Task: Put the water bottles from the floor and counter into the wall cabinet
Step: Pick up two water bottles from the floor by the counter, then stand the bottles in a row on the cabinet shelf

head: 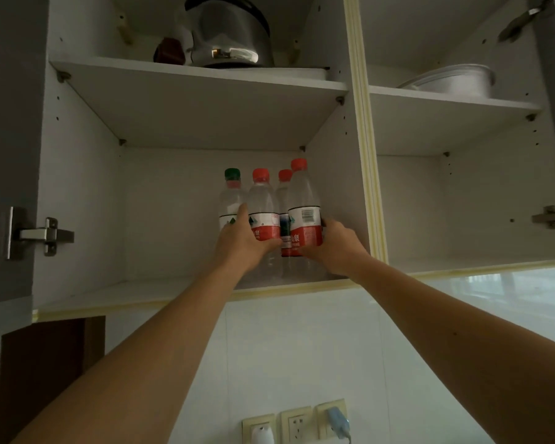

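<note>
Four water bottles stood upright, bunched together on the lower shelf (161, 288) of the wall cabinet (77, 193), toward its right side. The green-capped bottle (230, 200) stood at nine o'clock of the cluster; the red-capped bottle (262, 203) was just beside it, a third bottle (284, 193) sat behind, and the tallest-looking bottle (304, 203) stood at three o'clock. The left hand (241, 238) curled around the red-capped bottle's label. The right hand (335, 243) gripped the rightmost bottle low down. On the shelf at twelve o'clock sat a steel kettle (229, 33).
</note>
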`<state>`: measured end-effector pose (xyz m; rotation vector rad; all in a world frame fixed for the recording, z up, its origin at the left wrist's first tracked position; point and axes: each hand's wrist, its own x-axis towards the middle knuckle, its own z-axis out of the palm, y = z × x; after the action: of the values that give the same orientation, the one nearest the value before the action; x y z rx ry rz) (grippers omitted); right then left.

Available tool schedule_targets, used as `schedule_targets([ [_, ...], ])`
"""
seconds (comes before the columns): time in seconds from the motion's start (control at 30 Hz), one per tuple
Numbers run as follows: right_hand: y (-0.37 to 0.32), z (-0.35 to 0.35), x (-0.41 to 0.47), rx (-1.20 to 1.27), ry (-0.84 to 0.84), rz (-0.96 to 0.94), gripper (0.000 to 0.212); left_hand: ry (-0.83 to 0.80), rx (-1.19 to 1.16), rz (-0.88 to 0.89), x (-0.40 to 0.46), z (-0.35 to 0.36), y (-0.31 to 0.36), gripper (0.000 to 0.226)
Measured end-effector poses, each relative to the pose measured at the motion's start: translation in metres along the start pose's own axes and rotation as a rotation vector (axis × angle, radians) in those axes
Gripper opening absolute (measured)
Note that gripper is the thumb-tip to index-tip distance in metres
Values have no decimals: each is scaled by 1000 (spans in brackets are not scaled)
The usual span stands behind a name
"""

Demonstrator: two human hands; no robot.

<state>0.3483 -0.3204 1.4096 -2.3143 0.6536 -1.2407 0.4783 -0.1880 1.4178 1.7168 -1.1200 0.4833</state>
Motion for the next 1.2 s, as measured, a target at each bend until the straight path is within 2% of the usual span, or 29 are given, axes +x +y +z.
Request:
schedule_targets([
  [0.13,2,-14,-22,-62,22,-20,49,48,67,-16,-18,-6,3,59],
  [0.23,4,-34,-54,-54,49,-120,38,110,112,-25,-37,-15,12,40],
  [0.33,17,-57,-96,-83,83,-218,12,209,73,22,-68,-21,31,32],
  [0.43,40,-73,-144,-48,57,-228,13,229,-111,78,-120,-14,52,22],
  [0.5,58,-79,-180,14,36,-181,10,221,-176,47,-165,-1,61,23],
  [0.57,80,-81,-216,69,18,-121,18,206,-176,-5,-210,16,65,29],
  [0.67,114,-73,-273,111,-74,-50,32,131,-142,-111,-278,41,64,36],
  [0.77,148,-63,-333,105,-168,8,37,-4,-187,-242,-345,70,58,39],
  [0.87,179,-55,-392,89,-230,39,35,-134,-213,-320,-410,96,50,42],
  [1.03,218,-45,-491,26,-346,129,18,-351,-285,-476,-503,137,27,44],
  [1.2,239,-22,-587,53,-355,395,22,-501,-345,-610,-589,163,-3,54],
])
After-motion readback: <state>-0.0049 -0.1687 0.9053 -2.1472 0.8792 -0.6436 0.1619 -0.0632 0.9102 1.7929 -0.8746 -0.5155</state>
